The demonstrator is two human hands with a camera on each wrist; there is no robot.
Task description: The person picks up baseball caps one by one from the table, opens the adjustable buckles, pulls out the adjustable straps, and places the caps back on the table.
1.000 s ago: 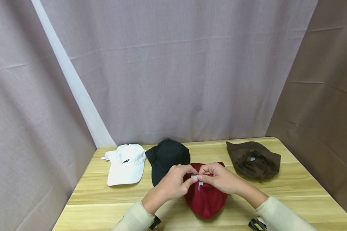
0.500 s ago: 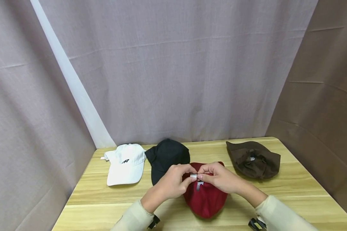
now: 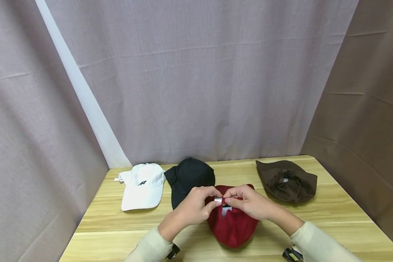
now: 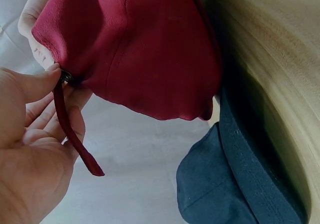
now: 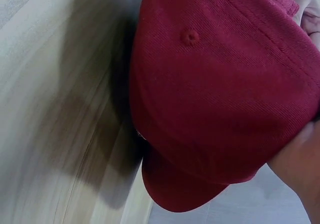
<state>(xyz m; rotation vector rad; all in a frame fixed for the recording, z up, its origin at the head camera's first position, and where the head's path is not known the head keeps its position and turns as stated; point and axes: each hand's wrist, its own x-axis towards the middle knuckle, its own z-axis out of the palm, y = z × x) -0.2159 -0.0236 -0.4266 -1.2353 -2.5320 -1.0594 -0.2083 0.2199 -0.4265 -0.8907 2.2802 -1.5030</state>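
Over the past second the left hand (image 3: 194, 205) has edged slightly leftward, while the hats lie as they were. Held at the front middle of the desk (image 3: 118, 233) is a deep red cap (image 3: 232, 229) in ribbed-looking cloth, with a soft, seamed crown, a curved brim (image 5: 177, 186), a narrow strap (image 4: 63, 115) whose loose end dangles, a grey-and-white patch (image 3: 227, 209) and a stitched eyelet (image 5: 190, 37). The left fingers pinch a small metallic piece (image 4: 66, 77) on the strap; the right hand (image 3: 251, 203) pinches the cap's edge close beside it. Both hands cover much of that edge, the right fingertips are mostly lost behind cloth in the right wrist view, and the patch's print is too small to read. Behind everything hangs a greyish curtain (image 3: 183, 80); before it lie a brown hat (image 3: 289, 194) with its inside facing up, a black cap (image 3: 191, 178) partly blocked by the left hand and red cap, and a white cap (image 3: 144, 196) bearing a dark emblem (image 3: 142, 183).
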